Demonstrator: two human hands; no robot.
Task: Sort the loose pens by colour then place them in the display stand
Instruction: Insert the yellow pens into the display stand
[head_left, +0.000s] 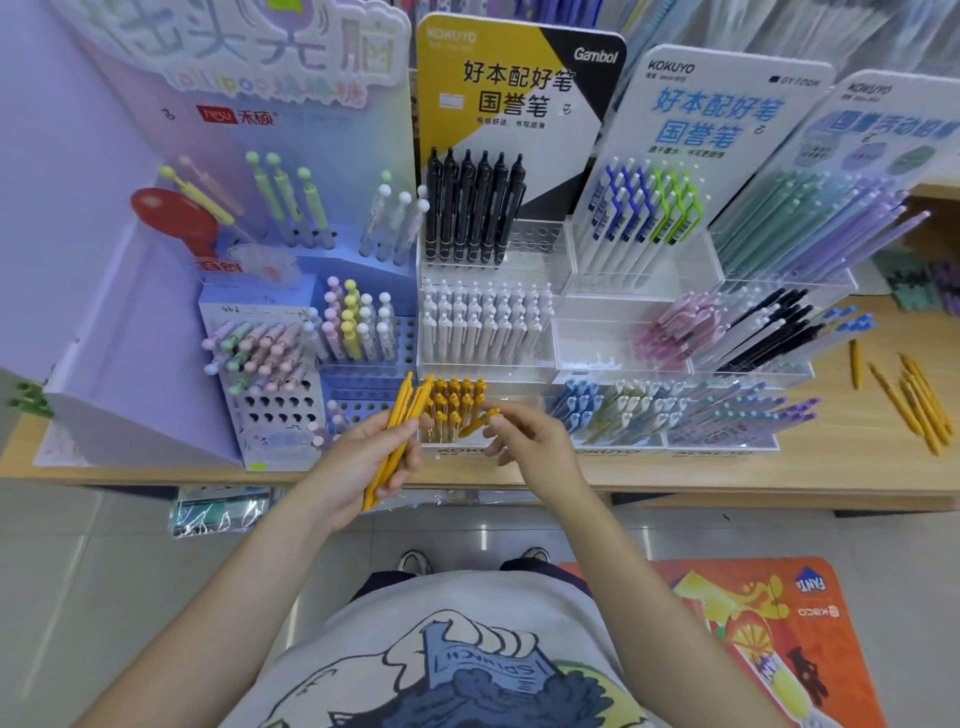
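My left hand (363, 462) grips a bundle of yellow pens (400, 421) that slants up towards the clear display stand (540, 270). My right hand (524, 436) pinches a single yellow pen (480, 421) by its top, just in front of the stand's lowest row. That row holds several yellow pens (454, 402) standing upright. Above them stand rows of white pens (483, 322) and black pens (475, 208). Several loose yellow pens (919, 400) lie on the wooden counter at the far right.
A purple cardboard stand (260, 312) with pastel pens is at the left. More clear racks (727, 322) with blue, green, pink and black pens stand to the right. The wooden counter (779, 478) edge runs in front; an orange mat (779, 623) lies on the floor.
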